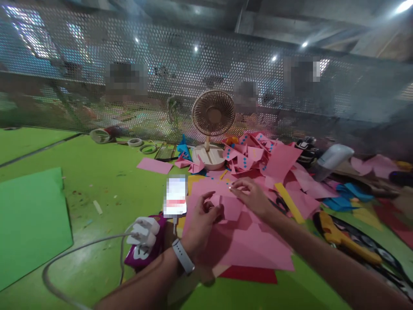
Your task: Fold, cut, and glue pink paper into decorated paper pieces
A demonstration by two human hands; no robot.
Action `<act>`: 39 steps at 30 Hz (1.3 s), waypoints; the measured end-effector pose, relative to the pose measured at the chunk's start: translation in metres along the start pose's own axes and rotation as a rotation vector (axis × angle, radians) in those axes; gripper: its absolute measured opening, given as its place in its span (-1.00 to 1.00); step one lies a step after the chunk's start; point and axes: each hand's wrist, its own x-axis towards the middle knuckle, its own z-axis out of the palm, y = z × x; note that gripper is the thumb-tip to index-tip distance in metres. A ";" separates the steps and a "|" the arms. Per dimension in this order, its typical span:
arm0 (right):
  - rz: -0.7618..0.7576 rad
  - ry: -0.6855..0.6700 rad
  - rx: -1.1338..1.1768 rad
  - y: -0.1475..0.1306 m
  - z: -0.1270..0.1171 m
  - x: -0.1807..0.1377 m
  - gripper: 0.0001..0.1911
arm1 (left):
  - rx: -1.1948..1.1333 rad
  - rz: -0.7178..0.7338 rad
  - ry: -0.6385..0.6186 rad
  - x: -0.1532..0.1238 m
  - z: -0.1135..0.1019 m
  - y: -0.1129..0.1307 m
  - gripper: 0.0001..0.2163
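Note:
My left hand (206, 211), with a pale wristband on its wrist, has its fingers curled at the left edge of a small folded pink paper (232, 207). My right hand (250, 196) is just above and to the right of that paper, thumb and forefinger pinched together. A tiny whitish spot shows at its fingertips, too small to name. Beneath both hands lie larger pink paper sheets (251, 245), with a red sheet (254, 274) sticking out at the near edge. Small blue bits are scattered just beyond my right fingertips.
A desk fan (213, 114) stands ahead, beside a heap of folded pink papers (250, 150). Left of my hands are a lit phone (176, 196) and a purple power strip (155, 245) with white plugs and a looping cable. An orange-handled tool (345, 239) lies right.

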 end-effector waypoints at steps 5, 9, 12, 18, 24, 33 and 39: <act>-0.154 0.040 -0.149 -0.013 0.017 -0.033 -0.89 | -0.047 -0.006 0.007 -0.004 0.002 0.000 -0.46; -0.179 0.089 -0.170 -0.014 0.022 -0.038 -0.92 | -0.052 0.016 0.009 -0.004 0.002 0.000 -0.47; -0.199 0.124 -0.178 -0.011 0.024 -0.038 -0.92 | -0.060 0.021 0.003 -0.005 0.003 0.001 -0.46; -0.199 0.131 -0.189 -0.007 0.025 -0.039 -0.92 | -0.051 0.030 -0.001 -0.004 0.002 -0.001 -0.47; -0.209 0.159 -0.221 -0.009 0.025 -0.040 -0.93 | -0.027 0.040 0.005 -0.002 0.000 -0.003 -0.46; -0.174 0.188 -0.191 -0.012 0.027 -0.042 -0.96 | -0.049 0.048 -0.011 -0.006 0.003 -0.001 -0.50; -0.173 0.202 -0.186 -0.010 0.030 -0.043 -0.93 | -0.049 0.048 0.009 -0.006 0.004 -0.001 -0.48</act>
